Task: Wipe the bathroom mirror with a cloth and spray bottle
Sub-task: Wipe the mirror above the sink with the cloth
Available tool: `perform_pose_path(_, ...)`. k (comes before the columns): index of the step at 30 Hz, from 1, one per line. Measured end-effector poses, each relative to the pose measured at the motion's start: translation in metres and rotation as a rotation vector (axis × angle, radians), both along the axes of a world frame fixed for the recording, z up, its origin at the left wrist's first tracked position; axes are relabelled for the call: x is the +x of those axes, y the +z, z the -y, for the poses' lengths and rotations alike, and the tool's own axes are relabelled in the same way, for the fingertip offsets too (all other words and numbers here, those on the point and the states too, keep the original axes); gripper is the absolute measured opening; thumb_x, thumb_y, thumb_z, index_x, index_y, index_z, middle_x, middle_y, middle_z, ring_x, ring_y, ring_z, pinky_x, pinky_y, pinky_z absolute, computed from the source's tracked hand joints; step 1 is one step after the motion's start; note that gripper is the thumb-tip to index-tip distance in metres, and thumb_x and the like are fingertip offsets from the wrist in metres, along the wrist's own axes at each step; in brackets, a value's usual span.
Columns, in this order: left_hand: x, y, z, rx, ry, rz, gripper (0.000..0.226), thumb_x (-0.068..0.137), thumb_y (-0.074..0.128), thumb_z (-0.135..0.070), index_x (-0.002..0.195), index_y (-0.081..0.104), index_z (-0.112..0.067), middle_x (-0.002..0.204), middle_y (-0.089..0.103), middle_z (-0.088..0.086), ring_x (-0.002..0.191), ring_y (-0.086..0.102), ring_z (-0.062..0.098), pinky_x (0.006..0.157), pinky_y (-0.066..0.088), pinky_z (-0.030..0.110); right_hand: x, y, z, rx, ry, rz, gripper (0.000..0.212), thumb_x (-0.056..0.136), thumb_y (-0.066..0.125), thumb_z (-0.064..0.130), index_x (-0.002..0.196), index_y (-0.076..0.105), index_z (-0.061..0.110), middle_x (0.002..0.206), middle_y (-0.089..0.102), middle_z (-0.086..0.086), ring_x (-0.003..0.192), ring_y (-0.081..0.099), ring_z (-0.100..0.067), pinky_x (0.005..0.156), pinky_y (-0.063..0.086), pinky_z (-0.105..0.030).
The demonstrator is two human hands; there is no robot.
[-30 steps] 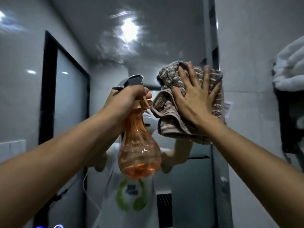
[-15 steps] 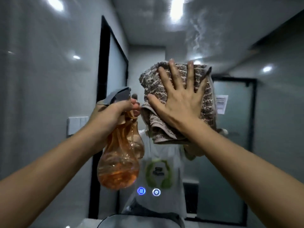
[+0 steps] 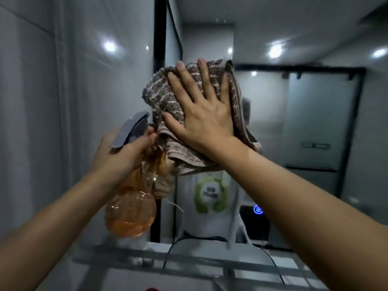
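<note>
Right hand (image 3: 206,114) flat and spread wide, fingers (image 3: 184,80) open, palm pressing a brown mottled cloth (image 3: 159,97) against the mirror (image 3: 294,114), high up near its left edge. Cloth bunched and folded, lower hem hanging loose below the wrist. Left hand (image 3: 123,148) just left of and below the cloth, fingers wrapped shut around the neck of an orange see-through spray bottle (image 3: 131,213), grey nozzle (image 3: 131,129) pointing up toward the glass. Bottle's round body hanging beneath the fist, a little liquid at the bottom. Small blue light (image 3: 258,209) glowing low in the glass.
</note>
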State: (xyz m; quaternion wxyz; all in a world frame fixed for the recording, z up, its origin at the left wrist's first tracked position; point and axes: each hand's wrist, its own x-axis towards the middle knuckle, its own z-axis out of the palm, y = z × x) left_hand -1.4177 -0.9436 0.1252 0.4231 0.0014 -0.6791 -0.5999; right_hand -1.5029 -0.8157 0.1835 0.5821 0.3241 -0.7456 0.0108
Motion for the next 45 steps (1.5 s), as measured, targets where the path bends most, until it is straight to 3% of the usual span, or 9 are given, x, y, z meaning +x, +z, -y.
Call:
perform_pose_path(8, -0.015, -0.012, -0.056, 0.097, -0.08, -0.095, 0.016, 0.082, 0.055, -0.011, 0.083, 0.066, -0.022, 0.069, 0.073, -0.012, 0.067, 0.067, -0.004, 0.052, 0.048, 0.01, -0.02, 0.001, -0.057, 0.021, -0.014, -0.027, 0.068, 0.09, 0.028, 0.055, 0.147, 0.009, 0.025, 0.156, 0.004, 0.005, 0.143, -0.003, -0.02, 0.109, -0.015, -0.046)
perform_pose_path(13, -0.023, -0.015, -0.121, 0.015, -0.097, -0.121, 0.011, 0.079, 0.06, -0.014, 0.083, 0.065, -0.023, 0.086, 0.069, -0.004, 0.068, 0.065, -0.006, 0.054, 0.048, 0.008, -0.04, -0.006, -0.15, -0.054, -0.041, 0.026, 0.068, 0.09, 0.031, 0.054, 0.147, 0.007, 0.027, 0.156, 0.001, 0.006, 0.143, -0.006, -0.019, 0.108, -0.016, -0.044)
perform_pose_path(18, -0.039, -0.028, -0.212, -0.015, -0.197, -0.133, 0.019, 0.077, 0.058, -0.008, 0.073, 0.066, -0.024, 0.064, 0.071, -0.015, 0.069, 0.065, -0.006, 0.057, 0.046, 0.008, -0.058, -0.032, -0.253, -0.101, -0.094, 0.119, 0.069, 0.087, 0.027, 0.055, 0.147, 0.004, 0.027, 0.156, -0.002, 0.007, 0.142, -0.008, -0.018, 0.109, -0.011, -0.047)
perform_pose_path(26, -0.063, -0.047, -0.326, 0.019, -0.201, -0.064, 0.014, 0.072, 0.065, -0.013, 0.082, 0.074, -0.018, 0.086, 0.075, 0.009, 0.09, 0.069, 0.027, 0.087, 0.053, 0.043, -0.085, -0.068, -0.371, -0.158, -0.151, 0.197, 0.075, 0.081, 0.016, 0.059, 0.147, 0.005, 0.025, 0.156, 0.002, 0.004, 0.141, -0.006, -0.016, 0.109, -0.009, -0.05)
perform_pose_path(31, -0.065, -0.055, -0.348, 0.012, -0.095, -0.043, 0.021, 0.057, 0.061, -0.04, 0.058, 0.063, -0.019, 0.055, 0.062, -0.006, 0.067, 0.058, 0.024, 0.076, 0.05, 0.045, -0.089, -0.076, -0.379, -0.181, -0.174, 0.204, 0.075, 0.08, 0.009, 0.062, 0.145, -0.006, 0.026, 0.156, -0.005, 0.005, 0.14, -0.011, -0.016, 0.107, -0.014, -0.048)
perform_pose_path(34, -0.063, -0.047, -0.348, 0.079, -0.1, -0.078, 0.009, 0.062, 0.061, -0.025, 0.059, 0.07, -0.026, 0.058, 0.069, -0.006, 0.076, 0.066, 0.025, 0.085, 0.053, 0.053, -0.09, -0.074, -0.378, -0.19, -0.157, 0.201, 0.075, 0.081, 0.012, 0.061, 0.145, -0.002, 0.026, 0.156, -0.003, 0.004, 0.141, -0.009, -0.017, 0.108, -0.012, -0.05)
perform_pose_path(37, -0.059, -0.046, -0.343, -0.009, -0.143, -0.06, 0.016, 0.066, 0.06, -0.024, 0.065, 0.071, -0.034, 0.072, 0.072, -0.012, 0.09, 0.068, 0.019, 0.088, 0.053, 0.045, -0.089, -0.075, -0.377, -0.206, -0.158, 0.203, 0.075, 0.081, 0.012, 0.062, 0.145, -0.003, 0.027, 0.156, -0.005, 0.005, 0.14, -0.011, -0.016, 0.108, -0.011, -0.051)
perform_pose_path(42, -0.048, -0.058, -0.318, -0.076, -0.083, -0.054, 0.017, 0.079, 0.062, -0.01, 0.071, 0.063, -0.024, 0.072, 0.064, -0.007, 0.068, 0.06, -0.002, 0.067, 0.048, 0.015, -0.086, -0.077, -0.363, -0.288, -0.187, 0.217, 0.075, 0.079, 0.012, 0.064, 0.145, -0.003, 0.031, 0.156, -0.005, 0.005, 0.141, -0.009, -0.022, 0.107, -0.013, -0.05)
perform_pose_path(45, -0.04, -0.068, -0.292, 0.0, -0.086, -0.052, 0.024, 0.082, 0.057, -0.004, 0.072, 0.064, -0.023, 0.067, 0.067, -0.01, 0.064, 0.061, -0.003, 0.057, 0.048, 0.012, -0.083, -0.079, -0.354, -0.332, -0.209, 0.252, 0.078, 0.077, 0.013, 0.064, 0.146, 0.0, 0.03, 0.156, -0.005, 0.003, 0.141, -0.008, -0.027, 0.107, -0.009, -0.056)
